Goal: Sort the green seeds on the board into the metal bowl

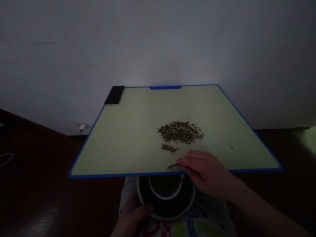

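On the pale tabletop (133, 131) lies a spread heap of small brown grains (181, 132), with a smaller cluster (169, 148) just in front of it. My right hand (203, 169) is at the table's near edge, its fingers pinched on a thin curved piece (174, 165) with a dark edge; its exact kind is too dim to tell. Beneath that edge, on my lap, rests a round bowl (170, 210) with a pale rim and a dark inside, partly hidden by the table. My left hand (137, 212) grips the bowl's left side, thumb over the rim.
A dark phone (114, 95) lies at the table's far left corner. A small brown sliver (231, 147) is on the right of the tabletop. Behind the table stands a plain wall (158, 42), with a plugged-in white adapter (82, 127) low on the left.
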